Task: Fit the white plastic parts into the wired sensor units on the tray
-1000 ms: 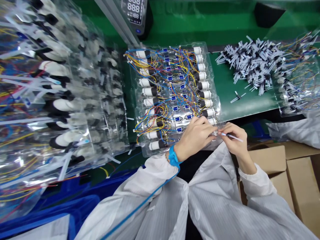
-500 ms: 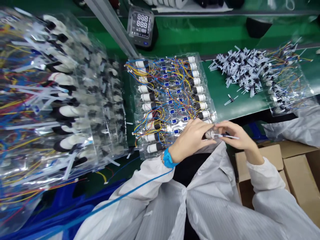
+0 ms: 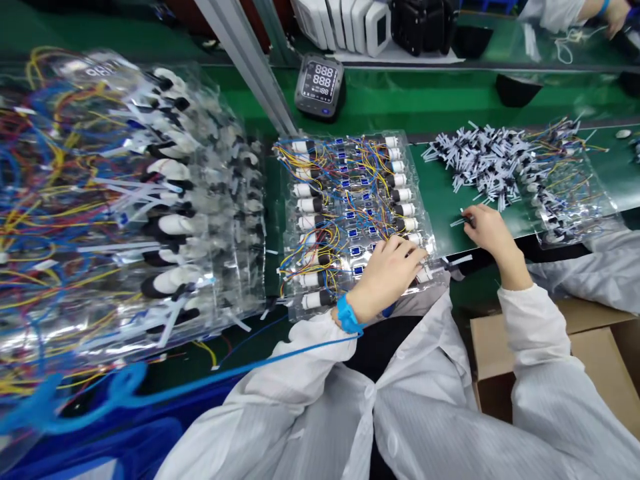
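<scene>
Head view: the left hand (image 3: 387, 270), ringed by a blue wrist strap (image 3: 347, 315), sits curled over the lower right corner of a clear plastic tray (image 3: 295, 308) of white black-collared cylinders (image 3: 311, 300) and coloured wires (image 3: 350, 200), touching them, though whether it grips anything cannot be told. The right hand (image 3: 493, 230) is pinched nearly shut on a thin white tube with a black fitting (image 3: 466, 219), just above the green desk (image 3: 440, 200) and beside a heap of like tubes (image 3: 480, 160).
</scene>
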Motion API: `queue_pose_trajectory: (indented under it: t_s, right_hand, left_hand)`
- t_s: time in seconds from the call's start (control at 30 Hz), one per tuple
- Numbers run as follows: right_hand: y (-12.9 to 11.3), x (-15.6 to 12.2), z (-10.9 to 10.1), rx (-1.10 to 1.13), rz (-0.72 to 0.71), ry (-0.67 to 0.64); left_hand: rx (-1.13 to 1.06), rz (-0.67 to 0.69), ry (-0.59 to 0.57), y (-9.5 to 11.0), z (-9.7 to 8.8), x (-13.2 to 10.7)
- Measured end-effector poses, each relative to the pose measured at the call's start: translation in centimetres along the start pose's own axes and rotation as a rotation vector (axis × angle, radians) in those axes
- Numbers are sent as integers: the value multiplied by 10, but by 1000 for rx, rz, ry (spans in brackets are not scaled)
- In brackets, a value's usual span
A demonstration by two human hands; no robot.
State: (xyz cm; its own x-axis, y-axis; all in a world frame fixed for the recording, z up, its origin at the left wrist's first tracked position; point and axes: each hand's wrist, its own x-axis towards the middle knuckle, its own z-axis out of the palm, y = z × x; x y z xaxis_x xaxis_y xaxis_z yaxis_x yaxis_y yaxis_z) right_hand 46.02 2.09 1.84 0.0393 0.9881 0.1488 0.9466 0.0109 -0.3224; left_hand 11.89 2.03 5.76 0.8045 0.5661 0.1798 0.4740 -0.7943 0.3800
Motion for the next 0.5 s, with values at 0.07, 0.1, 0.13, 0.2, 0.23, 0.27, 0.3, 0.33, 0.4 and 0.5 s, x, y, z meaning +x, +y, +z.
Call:
queue_pose_trajectory:
  t_s: [0.07, 0.1, 0.13, 0.2, 0.23, 0.27, 0.3, 0.33, 0.4, 0.5]
  right_hand:
    - [-4, -8, -2, 166, 54, 32]
    - [-7, -12, -1, 316, 103, 54]
    - [-12, -16, 1, 502, 161, 82]
    - [-23, -24, 5, 897, 274, 153]
    - [-30, -26, 7, 1064, 308, 190]
    - [-37, -28, 7, 1191, 322, 222]
    - [-45, -29, 6, 1277, 321, 244]
    - [-53, -28, 3, 1326, 308, 251]
    - [-70, -23, -7, 1357, 263, 223]
    - [-98, -11, -24, 1353, 200, 66]
  left_hand:
    - [-27, -10, 35, 0, 3, -2]
    - [-39, -11, 50, 1, 4, -3]
    - [-50, -10, 63, 1, 6, -4]
    - [-62, -10, 80, 1, 8, -5]
    - [-65, -13, 83, 1, 9, -5]
    - [-69, -20, 84, 0, 9, -6]
    - [-70, -27, 82, 0, 10, -6]
    - [-71, -32, 81, 0, 10, -6]
    - [-76, -32, 81, 0, 11, -6]
    - [-108, -23, 91, -1, 10, -6]
